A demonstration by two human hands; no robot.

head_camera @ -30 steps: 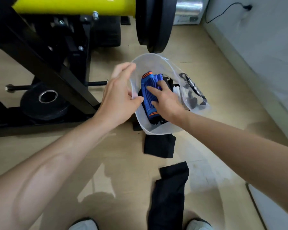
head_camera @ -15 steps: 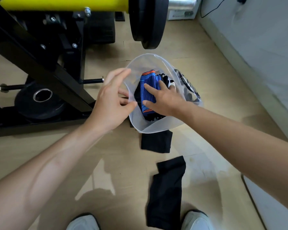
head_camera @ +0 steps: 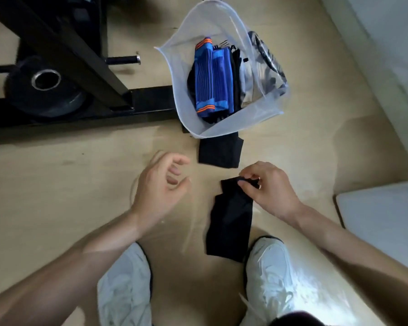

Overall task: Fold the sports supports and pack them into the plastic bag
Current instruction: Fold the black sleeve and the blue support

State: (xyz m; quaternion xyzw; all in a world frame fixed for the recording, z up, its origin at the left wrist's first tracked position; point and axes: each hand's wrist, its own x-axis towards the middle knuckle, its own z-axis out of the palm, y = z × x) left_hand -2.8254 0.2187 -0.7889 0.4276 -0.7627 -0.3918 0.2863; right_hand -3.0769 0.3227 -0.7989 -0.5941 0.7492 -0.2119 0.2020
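Observation:
A clear plastic bag (head_camera: pixel 181 95) stands open on the floor with a folded blue support with orange stripes (head_camera: pixel 212 78) and dark items inside it. A folded black support (head_camera: pixel 219 151) lies just in front of the bag. A long black support (head_camera: pixel 229 220) lies flat between my shoes. My right hand (head_camera: pixel 269 187) pinches the far end of this long support. My left hand (head_camera: pixel 160 184) hovers blurred to its left, fingers loosely curled, holding nothing.
A black gym machine frame (head_camera: pixel 80 57) and a weight plate (head_camera: pixel 45 85) fill the far left. A white wall base (head_camera: pixel 375 67) runs along the right, with a white panel (head_camera: pixel 382 222) on the floor. My white shoes (head_camera: pixel 269 278) are at the bottom.
Both hands left the bag and came back toward me. My right hand took hold of the long black support's end. The view tilted down.

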